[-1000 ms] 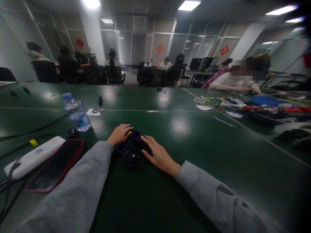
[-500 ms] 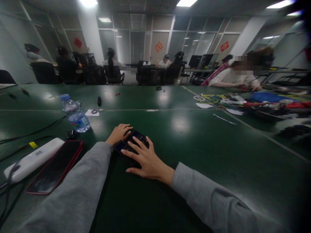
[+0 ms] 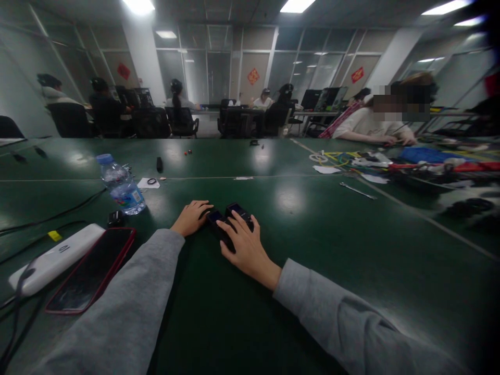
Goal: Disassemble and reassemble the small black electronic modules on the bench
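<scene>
**Two small black devices now sit side by side under the hands**

In the lower centre of the frame, both hands rest on two small black devices (image 3: 230, 219) with dark screens, lying on the green table (image 3: 312, 234). The left hand (image 3: 190, 217) lies palm down at the left edge of the pair, its fingers curled loosely over the near one. The right hand (image 3: 244, 246) lies flat over the devices from the near side, fingers spread and extended onto them, pressing rather than gripping.

Half a second ago the right hand was lower in the frame with its fingers fanned wide across the pair; now it has slid up and to the right, and the right-hand device has moved with it, so its screen shows clear of the fingertips. A second ago the two devices lay staggered, one nearer the wearer than the other; now they stand level. The work in hand looks like lining the two units up. Whether they actually touch is hard to tell, since the fingers cover the seam.

The left hand has barely shifted. To the left of centre, the water bottle (image 3: 121, 183), the red-cased phone (image 3: 91, 268) and the white power bank (image 3: 57, 258) lie where they were.
</scene>
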A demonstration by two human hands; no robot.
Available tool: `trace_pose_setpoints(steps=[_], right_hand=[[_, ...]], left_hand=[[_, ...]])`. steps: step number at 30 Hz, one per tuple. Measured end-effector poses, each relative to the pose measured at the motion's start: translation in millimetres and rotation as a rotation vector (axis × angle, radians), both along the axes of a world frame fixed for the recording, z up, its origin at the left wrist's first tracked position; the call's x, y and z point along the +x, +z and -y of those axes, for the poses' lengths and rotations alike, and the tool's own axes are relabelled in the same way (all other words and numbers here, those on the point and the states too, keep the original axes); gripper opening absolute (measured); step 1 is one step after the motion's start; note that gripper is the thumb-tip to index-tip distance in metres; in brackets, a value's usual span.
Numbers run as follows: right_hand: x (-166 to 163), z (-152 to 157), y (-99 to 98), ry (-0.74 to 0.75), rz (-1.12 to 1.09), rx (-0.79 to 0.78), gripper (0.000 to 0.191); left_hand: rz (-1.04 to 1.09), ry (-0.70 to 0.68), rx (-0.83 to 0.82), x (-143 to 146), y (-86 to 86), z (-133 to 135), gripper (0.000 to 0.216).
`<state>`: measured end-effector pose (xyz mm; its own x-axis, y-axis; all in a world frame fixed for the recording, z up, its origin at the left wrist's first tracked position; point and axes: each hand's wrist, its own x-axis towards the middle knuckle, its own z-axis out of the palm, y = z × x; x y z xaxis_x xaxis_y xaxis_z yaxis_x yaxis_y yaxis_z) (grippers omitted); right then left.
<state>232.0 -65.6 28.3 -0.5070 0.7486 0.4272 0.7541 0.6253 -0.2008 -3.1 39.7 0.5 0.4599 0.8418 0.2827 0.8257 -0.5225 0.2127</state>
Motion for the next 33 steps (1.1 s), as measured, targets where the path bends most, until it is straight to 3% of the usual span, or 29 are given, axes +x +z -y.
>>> trace_pose_setpoints(steps=[4, 10, 13, 17, 25, 33], right_hand=[[2.5, -3.0, -3.8, -0.02, -0.043, -0.028, 0.054], [23.2, -16.3, -3.0, -0.098, -0.245, 0.034, 0.042], [35.7, -29.0, -6.4, -0.136, -0.352, -0.034, 0.043], [38.8, -34.8, -10.3, -0.087, -0.436, -0.18, 0.046], [37.6, -28.1, -9.6, 0.012, -0.404, -0.275, 0.054], [37.1, -31.2, -9.5, 0.056, -0.488, -0.223, 0.043]], left_hand=[[0.038, 0.039, -0.045, 0.0, -3.9, -5.7, 0.04], [0.124, 0.054, -0.093, -1.4, -2.8, -8.4, 0.052], [0.132, 0.033, -0.106, -1.6, 1.8, -5.6, 0.055], [0.112, 0.023, -0.117, -0.9, 6.2, -1.2, 0.059], [0.099, 0.027, -0.094, -1.5, 1.6, -3.7, 0.054], [0.117, 0.021, -0.074, -5.0, -6.1, -12.1, 0.045]])
